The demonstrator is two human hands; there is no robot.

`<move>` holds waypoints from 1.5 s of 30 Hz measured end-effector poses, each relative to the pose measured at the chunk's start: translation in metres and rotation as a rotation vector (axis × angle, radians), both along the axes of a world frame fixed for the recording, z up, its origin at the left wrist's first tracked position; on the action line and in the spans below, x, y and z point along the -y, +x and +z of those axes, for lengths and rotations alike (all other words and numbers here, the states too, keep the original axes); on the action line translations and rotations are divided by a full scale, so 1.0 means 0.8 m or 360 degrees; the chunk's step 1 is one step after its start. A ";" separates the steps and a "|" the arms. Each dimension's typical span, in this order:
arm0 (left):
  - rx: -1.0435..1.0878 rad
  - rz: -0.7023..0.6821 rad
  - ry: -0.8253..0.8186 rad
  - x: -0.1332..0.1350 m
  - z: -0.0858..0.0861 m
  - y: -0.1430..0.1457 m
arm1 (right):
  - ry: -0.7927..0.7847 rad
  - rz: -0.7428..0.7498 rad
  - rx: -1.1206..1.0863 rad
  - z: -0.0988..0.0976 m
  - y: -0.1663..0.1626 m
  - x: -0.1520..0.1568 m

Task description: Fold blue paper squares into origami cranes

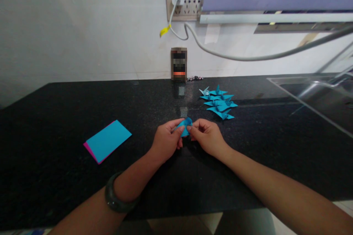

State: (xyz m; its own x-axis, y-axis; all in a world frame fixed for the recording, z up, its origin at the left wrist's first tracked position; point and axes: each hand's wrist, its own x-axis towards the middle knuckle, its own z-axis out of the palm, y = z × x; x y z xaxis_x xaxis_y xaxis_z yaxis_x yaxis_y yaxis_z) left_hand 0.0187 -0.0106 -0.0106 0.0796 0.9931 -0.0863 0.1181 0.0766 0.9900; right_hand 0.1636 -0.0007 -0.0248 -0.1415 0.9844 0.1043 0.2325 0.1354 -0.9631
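Observation:
My left hand (166, 141) and my right hand (207, 136) meet just above the black counter (55, 117), both pinching a small folded piece of blue paper (184, 127) between fingertips. The paper is partly folded into a pointed shape. A dark bangle sits on my left wrist. Beyond my right hand lies a cluster of several finished blue folded paper figures (219, 103).
A stack of flat paper sheets (108, 141), blue on top and pink beneath, lies to the left. A small blurred object (179, 64) leans against the back wall under a socket strip (184, 6) with a cable. A steel sink (317, 97) is at the right.

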 end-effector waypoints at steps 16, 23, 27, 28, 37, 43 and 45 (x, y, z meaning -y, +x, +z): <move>-0.0033 -0.0002 0.0061 0.003 0.002 0.002 | 0.0276 -0.0041 0.0232 -0.001 0.003 -0.003; 0.0345 -0.0149 -0.0219 0.007 0.002 0.007 | 0.0151 -0.0012 0.0018 -0.002 0.002 -0.006; 0.0525 -0.0140 -0.0356 0.005 0.000 0.006 | 0.0130 0.0055 0.0027 -0.002 0.003 -0.007; 0.0538 -0.0131 -0.0379 0.005 -0.001 0.006 | 0.0140 0.0056 0.0035 -0.001 0.003 -0.007; 0.0427 -0.0100 -0.0267 0.005 -0.001 0.004 | 0.0210 -0.0063 -0.0004 0.002 -0.002 -0.001; 0.0278 -0.0076 -0.0168 0.005 -0.004 0.003 | 0.0348 -0.0096 0.0074 0.004 -0.002 0.003; 0.0251 -0.0082 -0.0152 0.005 -0.004 0.003 | 0.0369 -0.0086 0.0067 0.004 -0.002 0.003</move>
